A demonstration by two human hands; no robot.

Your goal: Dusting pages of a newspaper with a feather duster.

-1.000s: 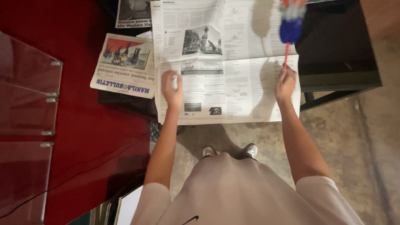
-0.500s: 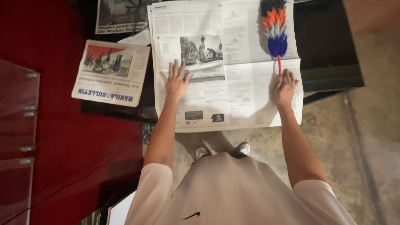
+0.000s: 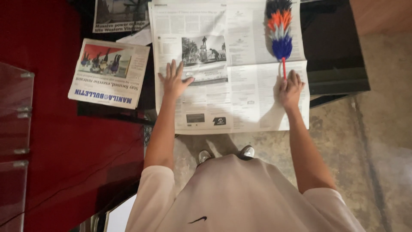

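Broadsheet newspaper (image 3: pixel 240 86), thin grey printed paper, lies fully opened and flat on black glossy table (image 3: pixel 339 51), near edge overhanging at 6 o'clock. Spreading looks done; centre fold crease visible, slight waviness left. Left hand (image 3: pixel 174 79) open, palm pressing the page at 9 o'clock, grasping nothing. Right hand (image 3: pixel 291 88) clenched around thin red handle of multicolour feather duster (image 3: pixel 280 30), fluffy head at 1 o'clock resting on the sheet. Folded tabloid newspaper (image 3: pixel 109 71) lies well apart at 10 o'clock.
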